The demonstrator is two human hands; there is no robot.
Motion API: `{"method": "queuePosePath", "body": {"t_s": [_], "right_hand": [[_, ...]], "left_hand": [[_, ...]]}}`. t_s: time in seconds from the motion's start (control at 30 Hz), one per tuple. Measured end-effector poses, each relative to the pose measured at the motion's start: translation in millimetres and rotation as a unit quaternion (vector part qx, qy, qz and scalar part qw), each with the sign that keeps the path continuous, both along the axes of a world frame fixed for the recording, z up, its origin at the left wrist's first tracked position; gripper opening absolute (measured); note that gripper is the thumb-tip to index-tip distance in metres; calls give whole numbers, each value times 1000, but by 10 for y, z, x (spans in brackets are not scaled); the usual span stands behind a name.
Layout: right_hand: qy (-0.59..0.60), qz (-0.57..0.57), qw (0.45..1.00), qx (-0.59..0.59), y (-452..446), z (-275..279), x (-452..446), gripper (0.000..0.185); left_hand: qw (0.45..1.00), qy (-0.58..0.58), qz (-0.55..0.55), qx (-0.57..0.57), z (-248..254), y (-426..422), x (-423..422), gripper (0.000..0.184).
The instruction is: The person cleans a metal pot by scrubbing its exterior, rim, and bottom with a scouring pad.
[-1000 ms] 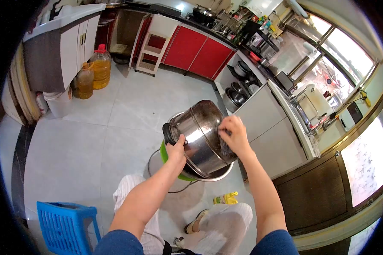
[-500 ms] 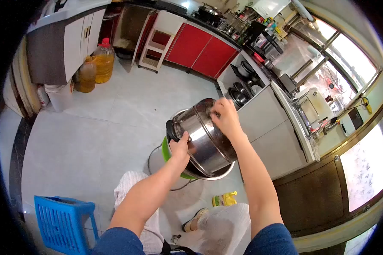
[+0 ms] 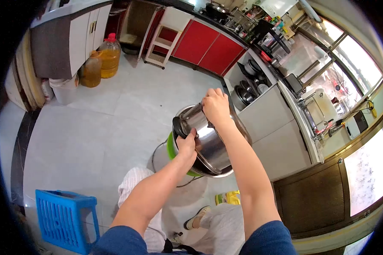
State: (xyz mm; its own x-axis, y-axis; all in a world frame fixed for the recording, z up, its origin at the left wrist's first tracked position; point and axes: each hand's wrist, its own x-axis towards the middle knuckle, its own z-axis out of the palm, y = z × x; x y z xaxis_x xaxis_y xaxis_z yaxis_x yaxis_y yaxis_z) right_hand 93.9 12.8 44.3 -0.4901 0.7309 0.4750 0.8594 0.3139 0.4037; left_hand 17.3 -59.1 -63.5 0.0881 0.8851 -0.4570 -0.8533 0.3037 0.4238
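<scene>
A shiny steel pot (image 3: 210, 140) lies tilted on its side over a metal basin, whose rim (image 3: 228, 172) shows below it. Under the basin, a green rim (image 3: 171, 148) belongs to a tub or bucket. My left hand (image 3: 186, 145) grips the pot beside its black handle (image 3: 178, 126), thumb along the metal. Across the pot's upper side, my right hand (image 3: 216, 108) is closed and pressed on the wall. A dark, rough scouring pad (image 3: 210, 124) peeks out beneath it, mostly hidden by the palm.
A yellow bottle (image 3: 227, 198) lies on the floor near my foot. To the left stands a blue plastic stool (image 3: 61, 219). Oil jugs (image 3: 110, 59) and a white bucket (image 3: 64, 90) stand by the left cabinet. White cabinets (image 3: 281, 127) rise close on the right.
My right hand has moved from the pot's right part to the left and up along its side. The pot has turned slightly, and the view has shifted a little.
</scene>
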Motion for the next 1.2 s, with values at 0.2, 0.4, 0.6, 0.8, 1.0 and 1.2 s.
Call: {"method": "queuePosePath", "body": {"t_s": [0.2,0.4,0.6,0.8,1.0,1.2], "right_hand": [[68,81,994,23,-1104,60,370,6],[135,58,989,-26,-1199,172,564,14],[181,72,980,-45,-167,276,493,13],[237,84,966,-61,-654,305,770,14],[220,85,970,-59,-1145,259,872,18],[165,64,983,-40,-397,250,423,9]], "left_hand": [[999,-17,25,-26,132,-51,-5,20],[997,-68,26,9,-95,68,135,35],[999,-40,-5,-7,-26,49,7,24],[999,-25,-32,-27,10,125,-93,36],[999,-32,4,17,-235,309,46,28],[999,-49,2,-3,-47,185,-39,30]]}}
